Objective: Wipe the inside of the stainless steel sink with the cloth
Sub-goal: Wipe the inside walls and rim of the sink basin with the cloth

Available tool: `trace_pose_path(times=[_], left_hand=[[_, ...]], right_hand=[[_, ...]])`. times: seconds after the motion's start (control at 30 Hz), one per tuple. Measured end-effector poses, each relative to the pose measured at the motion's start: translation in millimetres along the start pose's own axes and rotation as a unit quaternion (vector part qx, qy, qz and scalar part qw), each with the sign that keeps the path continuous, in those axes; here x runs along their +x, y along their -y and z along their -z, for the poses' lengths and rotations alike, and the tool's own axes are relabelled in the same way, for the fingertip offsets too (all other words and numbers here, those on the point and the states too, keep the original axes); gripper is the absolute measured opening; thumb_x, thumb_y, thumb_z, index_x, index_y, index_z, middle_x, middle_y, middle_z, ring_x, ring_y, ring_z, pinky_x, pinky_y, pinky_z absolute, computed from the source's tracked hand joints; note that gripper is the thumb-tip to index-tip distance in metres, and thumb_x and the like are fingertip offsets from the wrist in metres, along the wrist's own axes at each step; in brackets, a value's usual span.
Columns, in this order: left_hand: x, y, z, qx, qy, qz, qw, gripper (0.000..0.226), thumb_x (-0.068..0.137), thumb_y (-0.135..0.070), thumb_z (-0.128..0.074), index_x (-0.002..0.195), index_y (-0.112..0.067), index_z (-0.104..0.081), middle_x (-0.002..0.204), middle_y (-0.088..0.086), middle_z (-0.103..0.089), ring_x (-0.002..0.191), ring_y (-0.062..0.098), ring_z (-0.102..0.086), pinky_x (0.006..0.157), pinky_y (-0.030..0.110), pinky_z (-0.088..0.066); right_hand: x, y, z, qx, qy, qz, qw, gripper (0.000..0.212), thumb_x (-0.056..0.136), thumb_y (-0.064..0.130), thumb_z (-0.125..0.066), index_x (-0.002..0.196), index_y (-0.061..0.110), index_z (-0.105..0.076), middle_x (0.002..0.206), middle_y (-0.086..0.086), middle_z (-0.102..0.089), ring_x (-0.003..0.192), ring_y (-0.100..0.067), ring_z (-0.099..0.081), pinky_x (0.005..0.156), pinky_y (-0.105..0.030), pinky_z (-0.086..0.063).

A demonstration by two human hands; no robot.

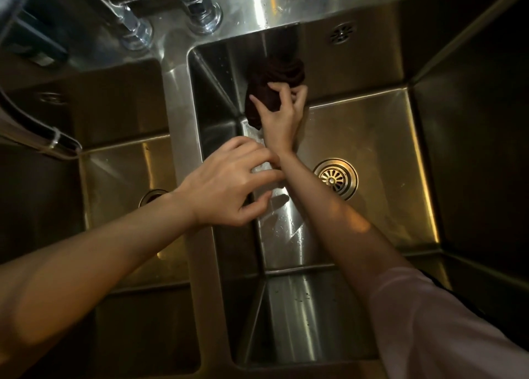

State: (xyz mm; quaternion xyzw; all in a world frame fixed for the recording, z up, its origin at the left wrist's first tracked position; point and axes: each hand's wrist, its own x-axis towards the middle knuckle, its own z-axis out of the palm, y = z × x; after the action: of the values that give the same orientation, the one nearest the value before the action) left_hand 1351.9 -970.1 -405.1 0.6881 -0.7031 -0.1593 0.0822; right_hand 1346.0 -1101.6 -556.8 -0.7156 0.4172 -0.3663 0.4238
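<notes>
sink (372, 126) brushed stainless steel, glossy, wet-spotted; cloth (272, 78) dark, soft ribbed fabric; taps (200, 12) polished chrome

The person's left hand (226, 184) and its forearm are bare, with no sleeve in view. Behind the bare right hand (282, 115), the forearm is uncovered up to a loose pale pink sleeve (435, 330) with soft folds

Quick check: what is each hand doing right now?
Left hand: open, fingers loosely spread above the divider, holding nothing.
Right hand: grips the dark cloth against the sink's back wall.
</notes>
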Motion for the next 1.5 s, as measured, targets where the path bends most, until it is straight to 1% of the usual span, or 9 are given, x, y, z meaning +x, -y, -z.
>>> trace_pose_path(times=[0.13,0.27,0.5,0.7,0.9,1.1,1.27,1.4,1.5], left_hand=[[0,1,-2,-0.002,0.002,-0.005,1.0,0.034,0.089,-0.03,-0.049,0.107,-0.012,-0.071,0.107,0.01,-0.065,0.099,0.024,-0.06,0.095,0.045,-0.043],[0,3,-2,-0.006,0.005,-0.007,1.0,0.033,0.089,-0.029,-0.05,0.107,-0.011,-0.071,0.106,0.01,-0.065,0.098,0.025,-0.061,0.093,0.047,-0.044],[0,2,-1,-0.005,0.015,-0.002,1.0,0.033,0.09,-0.031,-0.048,0.105,-0.012,-0.072,0.105,0.01,-0.065,0.097,0.025,-0.061,0.093,0.047,-0.044],[2,-1,1,-0.001,0.009,-0.01,1.0,0.033,0.089,-0.029,-0.049,0.106,-0.011,-0.072,0.111,0.012,-0.064,0.102,0.025,-0.06,0.097,0.045,-0.043],[2,-2,2,-0.002,-0.007,-0.017,1.0,0.034,0.087,-0.025,-0.052,0.11,-0.008,-0.07,0.12,0.017,-0.061,0.113,0.029,-0.057,0.103,0.047,-0.039],[2,-1,2,-0.002,0.004,-0.015,1.0,0.035,0.088,-0.027,-0.05,0.111,-0.007,-0.07,0.118,0.016,-0.062,0.112,0.029,-0.058,0.1,0.048,-0.041],[1,1,0,-0.005,-0.006,-0.014,1.0,0.034,0.087,-0.027,-0.051,0.108,-0.009,-0.071,0.114,0.014,-0.063,0.106,0.026,-0.058,0.101,0.045,-0.04],[0,2,-1,-0.011,-0.002,-0.011,1.0,0.033,0.088,-0.028,-0.052,0.107,-0.009,-0.071,0.113,0.014,-0.063,0.104,0.027,-0.059,0.1,0.044,-0.041],[0,3,-1,-0.008,-0.006,-0.01,1.0,0.033,0.088,-0.027,-0.052,0.106,-0.008,-0.071,0.113,0.014,-0.064,0.103,0.026,-0.059,0.1,0.044,-0.042]], right_hand=[[-13,-40,-21,-0.099,0.049,-0.083,0.99,0.034,0.069,0.027,-0.082,0.097,0.018,-0.065,0.105,-0.006,-0.051,0.095,-0.02,-0.054,0.077,-0.032,-0.052],[-19,-72,-31,-0.165,0.093,-0.129,0.973,0.037,0.07,0.031,-0.079,0.099,0.026,-0.058,0.109,-0.003,-0.05,0.103,-0.024,-0.052,0.081,-0.043,-0.051],[-21,-58,-25,-0.129,0.054,-0.149,0.979,0.038,0.067,0.035,-0.08,0.098,0.031,-0.058,0.106,0.002,-0.05,0.101,-0.019,-0.053,0.079,-0.043,-0.052],[-9,5,-1,0.008,0.023,-0.096,0.995,0.037,0.066,0.03,-0.084,0.099,0.019,-0.068,0.103,0.0,-0.052,0.088,0.007,-0.039,0.077,-0.025,-0.049],[2,53,10,0.115,0.007,0.011,0.993,0.039,0.061,0.019,-0.089,0.095,0.009,-0.072,0.095,-0.001,-0.046,0.086,-0.013,-0.055,0.08,-0.022,-0.05],[-7,32,-9,0.061,0.046,0.028,0.997,0.037,0.06,0.019,-0.088,0.092,0.009,-0.072,0.095,0.0,-0.042,0.082,-0.014,-0.053,0.075,-0.01,-0.044],[-24,-21,-31,-0.045,0.122,-0.12,0.984,0.037,0.064,0.023,-0.085,0.096,0.019,-0.068,0.101,0.0,-0.049,0.088,-0.012,-0.053,0.077,-0.031,-0.05],[-25,-59,-35,-0.105,0.11,-0.186,0.971,0.04,0.061,0.025,-0.084,0.093,0.029,-0.06,0.104,0.003,-0.051,0.095,-0.02,-0.057,0.082,-0.042,-0.051],[-25,-57,-35,-0.116,0.103,-0.199,0.968,0.041,0.062,0.028,-0.083,0.092,0.034,-0.056,0.103,0.005,-0.051,0.099,-0.02,-0.056,0.082,-0.043,-0.051]])
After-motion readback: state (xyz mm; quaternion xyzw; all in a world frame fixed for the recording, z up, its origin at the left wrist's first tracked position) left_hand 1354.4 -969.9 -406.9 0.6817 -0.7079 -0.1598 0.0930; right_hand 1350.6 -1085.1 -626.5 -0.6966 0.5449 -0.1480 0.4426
